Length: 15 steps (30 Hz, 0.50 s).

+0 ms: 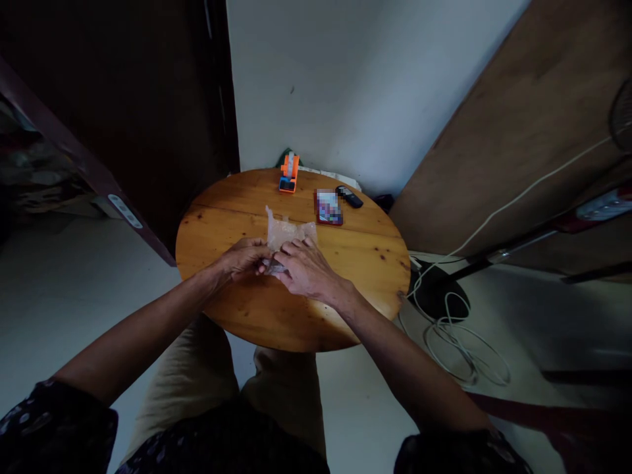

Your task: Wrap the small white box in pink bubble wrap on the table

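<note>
Both hands' grip pinching crinkled clear plastic bag [289,234], left hand [243,258], right hand [307,268], round glossy wooden table [237,210]

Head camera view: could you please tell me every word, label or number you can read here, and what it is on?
No text can be read.
Smartphone screen: blurred.
White strip on the dark frame at left: marks too small.
Orange tape dispenser, black handset, clear plastic bag: no print visible.

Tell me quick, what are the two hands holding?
Left hand: pinched shut on the clear plastic bag.
Right hand: pinched shut on the same bag.
</note>
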{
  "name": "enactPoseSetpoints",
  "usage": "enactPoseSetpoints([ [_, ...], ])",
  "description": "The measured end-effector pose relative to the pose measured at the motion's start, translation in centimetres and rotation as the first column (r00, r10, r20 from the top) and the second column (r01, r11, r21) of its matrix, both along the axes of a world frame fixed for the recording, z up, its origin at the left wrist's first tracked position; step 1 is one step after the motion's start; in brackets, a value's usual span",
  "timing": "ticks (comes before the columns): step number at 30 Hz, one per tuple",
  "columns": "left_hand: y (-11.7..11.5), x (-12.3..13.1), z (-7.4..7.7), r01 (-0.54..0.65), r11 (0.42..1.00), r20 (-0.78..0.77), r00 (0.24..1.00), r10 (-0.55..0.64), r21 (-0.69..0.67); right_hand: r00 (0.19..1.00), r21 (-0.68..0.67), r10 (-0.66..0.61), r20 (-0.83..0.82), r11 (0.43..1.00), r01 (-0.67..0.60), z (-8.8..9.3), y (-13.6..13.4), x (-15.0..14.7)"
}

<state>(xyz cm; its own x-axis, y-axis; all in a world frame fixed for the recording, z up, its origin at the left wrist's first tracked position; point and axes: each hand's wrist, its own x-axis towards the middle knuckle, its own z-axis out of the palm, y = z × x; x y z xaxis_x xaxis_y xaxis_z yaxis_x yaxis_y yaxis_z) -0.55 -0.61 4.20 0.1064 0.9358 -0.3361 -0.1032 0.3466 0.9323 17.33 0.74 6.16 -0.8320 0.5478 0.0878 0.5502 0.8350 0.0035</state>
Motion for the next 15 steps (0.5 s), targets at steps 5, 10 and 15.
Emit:
enactPoseSetpoints([
  [5,-0.1,-0.4,-0.9,-0.121,0.993,0.062,0.991,0.12,0.01,1.0,-0.038,-0.014,-0.023,0.999,0.013,0.2,0.1,0.2],
  [10,-0.7,-1.6,-1.9,-0.258,0.966,0.154,0.954,0.257,-0.014,1.0,-0.027,0.007,0.014,1.0,-0.007,0.0,0.3,-0.5],
  [15,-1.0,-1.6,-2.0,-0.213,0.977,0.187,0.96,0.209,0.005,0.998,0.003,-0.007,0.056,1.0,0.007,-0.4,0.6,-1.4],
])
